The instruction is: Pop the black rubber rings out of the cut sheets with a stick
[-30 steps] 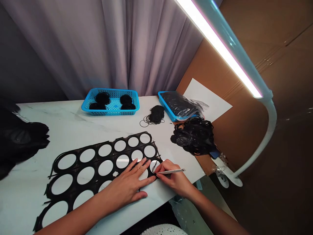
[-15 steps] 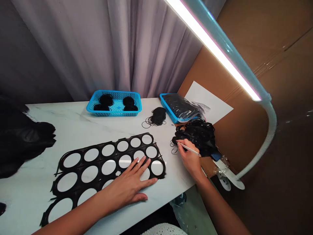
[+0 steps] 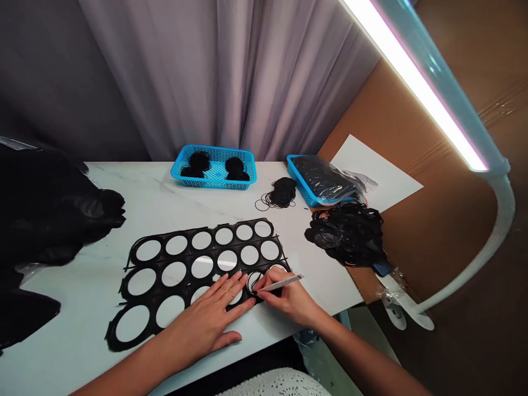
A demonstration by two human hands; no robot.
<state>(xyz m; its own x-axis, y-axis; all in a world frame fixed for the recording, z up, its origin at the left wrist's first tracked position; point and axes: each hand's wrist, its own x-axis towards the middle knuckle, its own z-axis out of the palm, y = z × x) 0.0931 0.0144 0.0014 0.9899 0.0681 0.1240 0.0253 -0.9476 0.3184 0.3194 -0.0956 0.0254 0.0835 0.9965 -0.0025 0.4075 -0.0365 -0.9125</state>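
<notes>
Right hand (image 3: 289,298) pinches pale tool (image 3: 282,282), probably seating thin ring (image 3: 252,286); left hand (image 3: 212,314) lies spread on black sheet (image 3: 163,261); next calls for precision.

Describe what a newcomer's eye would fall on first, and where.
Probably the glowing lamp at the upper right, the brightest thing in view. Next, the black sheet of white circles on the table: the left hand spreads over it, and the right hand holds a slim pale tool near the sheet's right end. Behind, a blue basket of black bundles stands before the curtain.
</notes>
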